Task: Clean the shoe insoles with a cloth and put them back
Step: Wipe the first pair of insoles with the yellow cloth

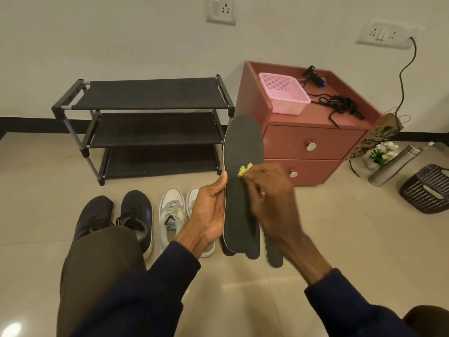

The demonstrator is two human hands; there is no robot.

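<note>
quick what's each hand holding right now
left hand: grips the dark insole by its edge
right hand: holds the yellow cloth against that insole

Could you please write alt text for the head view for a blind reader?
A person's left hand holds a dark grey insole upright while the right hand presses a yellow cloth to it. On the floor lie other dark insoles, black sneakers and white sneakers.

Black three-shelf rack (150, 93) against wall. Red two-drawer cabinet (313, 144) just right of it; pink basket (284, 93), black cords (340, 103) on top. Steel bottle (393, 166), dark slatted stool (427, 188) on floor, far right.
</note>
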